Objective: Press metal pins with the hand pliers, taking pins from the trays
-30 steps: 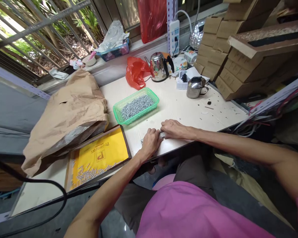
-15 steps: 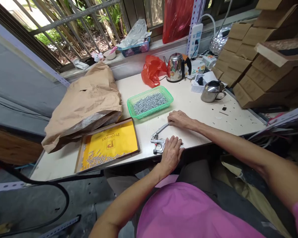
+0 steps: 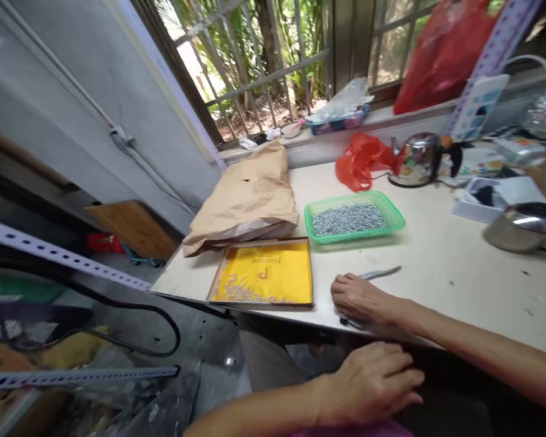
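My right hand (image 3: 357,297) lies at the table's front edge with its fingers curled over a pair of metal snap pliers. One grey handle of the pliers (image 3: 382,273) sticks out beyond it to the right; the jaws are mostly hidden under the palm. Off the table, over my lap, is my left hand (image 3: 375,382), slightly blurred, with fingers loosely stretched and nothing seen in them. Left of the pliers, a shallow tray (image 3: 311,273) with a yellow bottom holds many small metal pins (image 3: 241,292). Behind stands a green plastic basket (image 3: 359,238) of similar small metal pieces (image 3: 348,218).
A large brown paper bag (image 3: 250,188) lies behind the tray. Toward the window are a red plastic bag (image 3: 361,161) and a steel kettle (image 3: 416,161). On the right stand a white box (image 3: 473,206) and a steel pot (image 3: 521,227).
The view has swung left. My left hand has come off the table toward my lap, and my right hand has moved from the handle end onto the body of the pliers.
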Tool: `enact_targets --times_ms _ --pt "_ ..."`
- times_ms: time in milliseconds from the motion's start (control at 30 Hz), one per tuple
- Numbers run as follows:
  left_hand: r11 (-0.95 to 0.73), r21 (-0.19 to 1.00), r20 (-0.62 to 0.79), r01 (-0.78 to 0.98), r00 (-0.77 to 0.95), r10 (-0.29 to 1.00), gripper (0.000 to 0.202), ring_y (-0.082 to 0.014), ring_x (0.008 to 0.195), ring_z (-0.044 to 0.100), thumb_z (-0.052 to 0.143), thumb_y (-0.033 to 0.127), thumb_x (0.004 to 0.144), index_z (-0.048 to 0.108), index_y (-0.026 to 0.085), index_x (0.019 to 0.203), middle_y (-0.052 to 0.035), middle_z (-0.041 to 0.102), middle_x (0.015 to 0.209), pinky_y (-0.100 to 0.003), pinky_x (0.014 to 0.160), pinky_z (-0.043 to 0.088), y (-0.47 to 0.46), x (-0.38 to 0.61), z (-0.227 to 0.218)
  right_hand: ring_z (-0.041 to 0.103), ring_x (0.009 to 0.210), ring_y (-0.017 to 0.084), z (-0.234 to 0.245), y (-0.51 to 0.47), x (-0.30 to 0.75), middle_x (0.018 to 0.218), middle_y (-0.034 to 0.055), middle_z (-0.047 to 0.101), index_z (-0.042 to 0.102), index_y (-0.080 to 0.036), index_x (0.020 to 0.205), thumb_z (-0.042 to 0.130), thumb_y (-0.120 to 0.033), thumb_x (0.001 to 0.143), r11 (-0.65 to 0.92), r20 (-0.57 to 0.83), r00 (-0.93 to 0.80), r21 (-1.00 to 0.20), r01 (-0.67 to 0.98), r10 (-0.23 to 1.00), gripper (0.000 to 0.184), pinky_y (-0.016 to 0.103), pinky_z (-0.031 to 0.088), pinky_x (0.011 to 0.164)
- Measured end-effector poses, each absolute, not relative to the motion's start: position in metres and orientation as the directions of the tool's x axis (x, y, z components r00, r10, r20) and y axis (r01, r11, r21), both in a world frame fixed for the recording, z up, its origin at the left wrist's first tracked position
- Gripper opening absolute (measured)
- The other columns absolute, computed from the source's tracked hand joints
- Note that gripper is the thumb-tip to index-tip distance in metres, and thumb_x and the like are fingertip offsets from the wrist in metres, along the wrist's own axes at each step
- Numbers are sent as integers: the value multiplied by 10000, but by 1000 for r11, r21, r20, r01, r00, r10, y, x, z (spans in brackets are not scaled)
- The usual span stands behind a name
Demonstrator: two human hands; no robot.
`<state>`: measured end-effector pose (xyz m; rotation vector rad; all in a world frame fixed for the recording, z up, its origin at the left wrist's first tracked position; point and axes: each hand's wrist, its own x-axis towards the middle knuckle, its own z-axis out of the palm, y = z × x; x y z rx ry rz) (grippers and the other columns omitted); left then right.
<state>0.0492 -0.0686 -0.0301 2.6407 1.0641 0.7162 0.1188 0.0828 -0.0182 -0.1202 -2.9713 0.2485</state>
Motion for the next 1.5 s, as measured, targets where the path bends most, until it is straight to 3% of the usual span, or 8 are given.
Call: enact_targets --times_ms 100,200,333,467,633,833,1133,1500 --pt "-546 358 386 758 412 825 212 -167 880 636 484 266 936 638 170 1047 -80 697 926 -285 811 528 -77 -7 -14 565 836 202 -12 98 122 878 64 641 613 -213 889 463 -227 920 936 341 -903 -321 148 260 154 345 422 751" --pt "-156 412 392 898 -20 920 228 -185 906 629 451 221 941 668 197 1007 -85 690 951 -313 811 518 -55 -90 -1 582 813 210 10 129 125 847 64 635 585 -229 859 431 -268 928 880 481 -751 -378 287 452 173 346 450 742" --pt "441 403 238 802 -557 796 245 -197 980 632 468 190 916 685 150 1024 -111 677 1043 -324 898 476 -6 -191 11 595 808 241 25 186 128 886 88 637 583 -225 894 422 -361 922 811 497 -641 -331 483 585 212 374 471 704" --pt "657 316 119 684 -716 688 269 -253 1066 613 475 210 898 711 109 974 -171 678 1067 -326 904 452 29 -234 9 604 935 284 8 217 134 1080 143 613 555 -177 1165 402 -481 929 808 501 -643 -252 532 579 414 415 494 771" --pt "810 276 -24 517 -839 544 210 -323 1042 638 593 151 785 726 72 927 -232 697 1006 -321 780 486 57 -239 -8 626 887 253 -23 201 143 1067 120 610 545 -197 1226 363 -513 950 816 419 -700 -281 505 578 458 384 514 738" --pt "860 241 -62 450 -877 476 261 -338 1100 617 599 166 790 710 56 999 -255 677 1087 -339 785 487 66 -239 -14 633 902 247 -36 182 144 1008 102 621 607 -214 1110 374 -493 954 817 429 -697 -358 452 574 395 379 517 773" --pt "627 266 -63 732 -636 769 140 -212 948 644 599 289 798 701 195 819 -69 713 927 -255 727 435 32 -216 -4 650 883 216 -32 157 163 1046 79 625 635 -234 1044 412 -448 956 791 373 -715 -442 423 591 321 353 525 769" --pt "454 107 -62 884 -450 891 194 -213 947 625 547 263 854 698 163 924 -101 676 1006 -269 731 418 27 -194 0 649 919 208 -28 109 193 1057 70 619 633 -251 1028 433 -407 964 742 347 -687 -515 429 638 261 345 531 794"
